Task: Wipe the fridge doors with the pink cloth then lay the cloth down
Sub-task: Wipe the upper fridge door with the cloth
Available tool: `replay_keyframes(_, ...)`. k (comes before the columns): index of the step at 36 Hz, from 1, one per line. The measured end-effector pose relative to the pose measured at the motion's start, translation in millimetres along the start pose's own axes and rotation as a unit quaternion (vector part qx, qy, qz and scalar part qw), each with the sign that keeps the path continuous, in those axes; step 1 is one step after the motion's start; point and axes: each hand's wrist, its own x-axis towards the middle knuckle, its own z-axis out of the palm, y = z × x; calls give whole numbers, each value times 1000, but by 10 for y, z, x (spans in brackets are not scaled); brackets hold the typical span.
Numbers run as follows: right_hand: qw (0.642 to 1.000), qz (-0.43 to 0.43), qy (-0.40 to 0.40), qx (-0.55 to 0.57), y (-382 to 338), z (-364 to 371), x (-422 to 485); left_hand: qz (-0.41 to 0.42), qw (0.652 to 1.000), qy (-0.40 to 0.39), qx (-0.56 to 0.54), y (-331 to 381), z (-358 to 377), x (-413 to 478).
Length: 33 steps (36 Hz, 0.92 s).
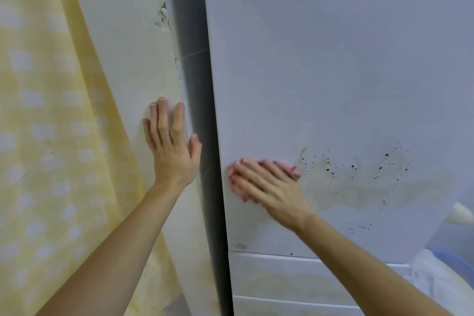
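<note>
Right hand (269,185) flat, pressing pink cloth (289,169) on fridge door (333,59); stains (359,174) just right. Left hand (170,151) open, flat on wall (123,59).

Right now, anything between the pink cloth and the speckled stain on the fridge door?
Nothing visible. The right hand presses the pink cloth flat on the fridge door, and the speckled stain lies just to its right on bare door. The left hand rests on the wall, across the gap.
</note>
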Motion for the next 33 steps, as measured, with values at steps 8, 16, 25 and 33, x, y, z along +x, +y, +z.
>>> replay_keyframes(8,943,225,244,3,321,-424,954,1,1000,0,5,3,-16,5)
replay_keyframes(16,992,-41,-30,112,-173,201,-121,5,1000,-3,3,-4,-27,-3)
replay_keyframes(25,980,-129,-135,71,121,1,-317,-3,1000,2,-14,21,-47,23)
replay_keyframes(33,988,75,137,3,603,-526,135,9,1000,17,-7,289,36,1)
